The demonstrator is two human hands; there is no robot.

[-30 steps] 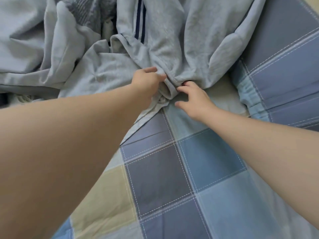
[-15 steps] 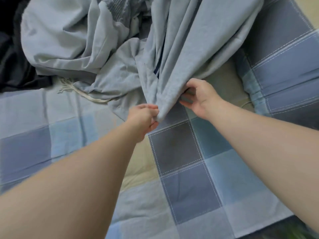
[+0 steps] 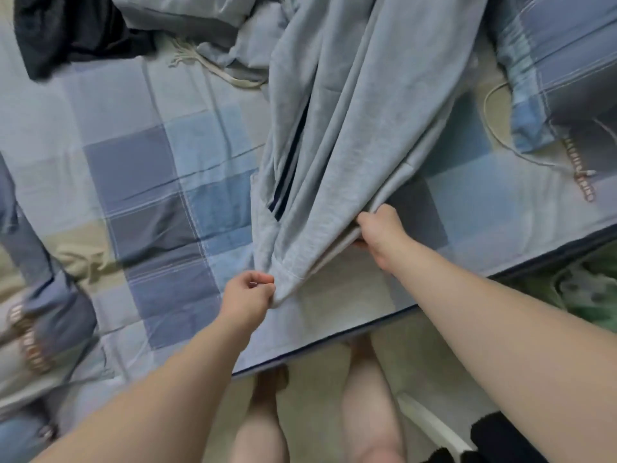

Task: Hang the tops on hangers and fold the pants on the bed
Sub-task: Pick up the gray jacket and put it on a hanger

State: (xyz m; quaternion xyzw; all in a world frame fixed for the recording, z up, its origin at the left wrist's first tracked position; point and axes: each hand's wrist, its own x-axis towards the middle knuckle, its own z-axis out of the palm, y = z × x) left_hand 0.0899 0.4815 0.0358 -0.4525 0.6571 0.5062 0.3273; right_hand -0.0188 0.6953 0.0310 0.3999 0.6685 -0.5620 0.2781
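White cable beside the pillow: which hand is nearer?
Right. The right hand is below-left of the cable; the left hand is farther down-left. Both grip the grey garment.

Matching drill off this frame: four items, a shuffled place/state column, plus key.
1 left hand
2 right hand
3 dark garment
4 cream drawstring

A top-left of the bed
B pinches the grey garment's near corner
C far side, just left of the grey garment
D grips the grey garment's hem at its right side

Pairs: 1-B, 2-D, 3-A, 4-C
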